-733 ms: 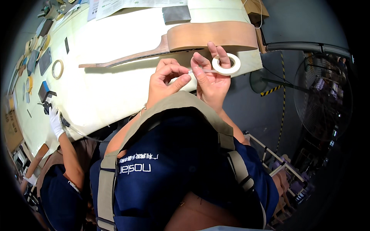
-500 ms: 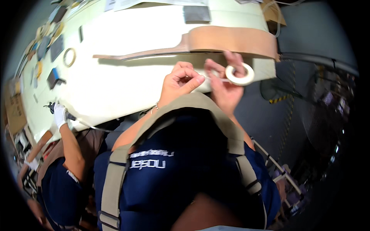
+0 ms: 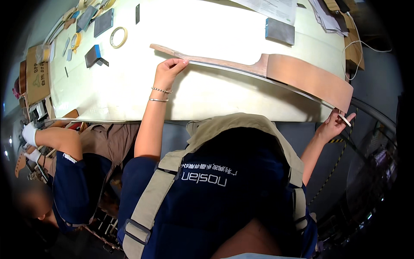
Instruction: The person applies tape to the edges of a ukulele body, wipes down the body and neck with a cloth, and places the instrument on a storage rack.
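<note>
A small guitar [image 3: 308, 77] of bare brown wood lies on its side on the pale table, neck to the left and body to the right. My left hand [image 3: 167, 74] is closed, thumb and forefinger pinching at the neck near the headstock. From there a thin pale strip of masking tape [image 3: 297, 92] runs along the guitar's near side to its body end. Beyond that end, past the table's edge, my right hand [image 3: 330, 128] grips the masking tape roll [image 3: 344, 119], seen nearly edge-on. What the left fingertips pinch is mostly hidden, but the strip ends there.
Another tape roll [image 3: 118, 37], a dark block with blue sides [image 3: 92, 56] and several other blocks and rolls lie at the far left. A grey block [image 3: 279, 31] and papers [image 3: 269, 8] are at the back. At left, a co-worker in white gloves [image 3: 30, 134] sits close by.
My hands were close together with the tape roll on the right fingers; now they are far apart along the guitar, tape stretched between them. The co-worker's gloved hand has left the table.
</note>
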The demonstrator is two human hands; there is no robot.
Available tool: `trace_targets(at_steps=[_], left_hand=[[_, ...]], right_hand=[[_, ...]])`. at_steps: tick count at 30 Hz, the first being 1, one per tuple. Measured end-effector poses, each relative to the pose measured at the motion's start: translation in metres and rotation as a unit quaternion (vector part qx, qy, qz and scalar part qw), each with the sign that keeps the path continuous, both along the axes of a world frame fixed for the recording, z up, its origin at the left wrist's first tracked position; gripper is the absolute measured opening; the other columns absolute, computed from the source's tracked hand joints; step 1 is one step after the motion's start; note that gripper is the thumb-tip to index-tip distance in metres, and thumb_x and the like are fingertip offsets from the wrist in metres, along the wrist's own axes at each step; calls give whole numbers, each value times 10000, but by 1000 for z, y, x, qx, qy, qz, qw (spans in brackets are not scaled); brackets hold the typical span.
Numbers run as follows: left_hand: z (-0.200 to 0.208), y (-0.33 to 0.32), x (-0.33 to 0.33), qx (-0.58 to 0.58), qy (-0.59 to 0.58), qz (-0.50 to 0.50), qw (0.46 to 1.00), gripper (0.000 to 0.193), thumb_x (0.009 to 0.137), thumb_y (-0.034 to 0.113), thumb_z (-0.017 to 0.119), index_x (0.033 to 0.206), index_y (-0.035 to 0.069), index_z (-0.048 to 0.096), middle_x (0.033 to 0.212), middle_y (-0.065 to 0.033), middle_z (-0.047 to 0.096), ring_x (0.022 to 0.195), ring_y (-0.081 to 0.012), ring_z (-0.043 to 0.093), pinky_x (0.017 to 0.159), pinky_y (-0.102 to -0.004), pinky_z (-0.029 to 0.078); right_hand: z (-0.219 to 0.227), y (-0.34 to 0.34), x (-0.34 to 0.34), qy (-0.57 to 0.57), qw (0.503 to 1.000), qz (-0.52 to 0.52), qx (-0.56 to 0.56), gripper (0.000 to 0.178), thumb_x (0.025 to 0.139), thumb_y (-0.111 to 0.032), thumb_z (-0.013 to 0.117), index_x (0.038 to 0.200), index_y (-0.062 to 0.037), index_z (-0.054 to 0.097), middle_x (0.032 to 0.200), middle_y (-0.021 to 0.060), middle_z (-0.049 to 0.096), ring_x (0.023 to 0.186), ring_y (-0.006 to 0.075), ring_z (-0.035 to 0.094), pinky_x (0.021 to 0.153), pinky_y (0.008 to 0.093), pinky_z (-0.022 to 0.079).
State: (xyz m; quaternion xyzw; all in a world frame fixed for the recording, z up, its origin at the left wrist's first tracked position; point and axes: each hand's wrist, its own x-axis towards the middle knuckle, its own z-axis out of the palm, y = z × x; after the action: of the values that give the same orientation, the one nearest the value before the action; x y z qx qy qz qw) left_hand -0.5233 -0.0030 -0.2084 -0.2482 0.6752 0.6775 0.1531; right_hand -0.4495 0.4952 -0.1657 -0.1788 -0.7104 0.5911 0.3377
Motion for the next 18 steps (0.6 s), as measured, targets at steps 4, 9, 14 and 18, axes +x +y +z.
trace_targets(at_steps=[4, 9, 14, 18], left_hand=[[7, 3, -4, -20, -11, -1, 1000, 198, 814, 119, 674, 906, -50, 627, 869, -83, 652, 812, -127, 624, 783, -225, 509], [7, 4, -5, -57, -18, 1, 998, 218, 797, 131, 696, 897, -50, 629, 860, -83, 654, 804, -125, 624, 773, -223, 506], [5, 4, -4, -71, -17, -1, 997, 227, 786, 139, 710, 886, -48, 632, 851, -79, 654, 794, -122, 621, 760, -220, 502], [4, 6, -4, -74, -6, 19, 997, 224, 754, 178, 739, 830, -15, 657, 774, -37, 639, 707, -82, 558, 662, -197, 447]], right_hand=[[-8, 3, -1, 32, 999, 4, -8, 740, 836, 55, 584, 1427, -17, 144, 1060, 51, 541, 912, 104, 514, 825, 243, 442], [-4, -2, -3, 15, 1000, -23, -8, 701, 837, 83, 564, 1418, -8, 182, 1076, 63, 540, 920, 102, 515, 850, 251, 441], [2, -10, -5, 3, 999, -43, -17, 705, 830, 77, 584, 1414, -3, 198, 958, 10, 508, 866, 83, 490, 861, 248, 437], [5, -16, -8, 8, 998, -53, -17, 711, 827, 59, 606, 1412, 3, 207, 899, -19, 469, 802, 63, 453, 813, 216, 424]])
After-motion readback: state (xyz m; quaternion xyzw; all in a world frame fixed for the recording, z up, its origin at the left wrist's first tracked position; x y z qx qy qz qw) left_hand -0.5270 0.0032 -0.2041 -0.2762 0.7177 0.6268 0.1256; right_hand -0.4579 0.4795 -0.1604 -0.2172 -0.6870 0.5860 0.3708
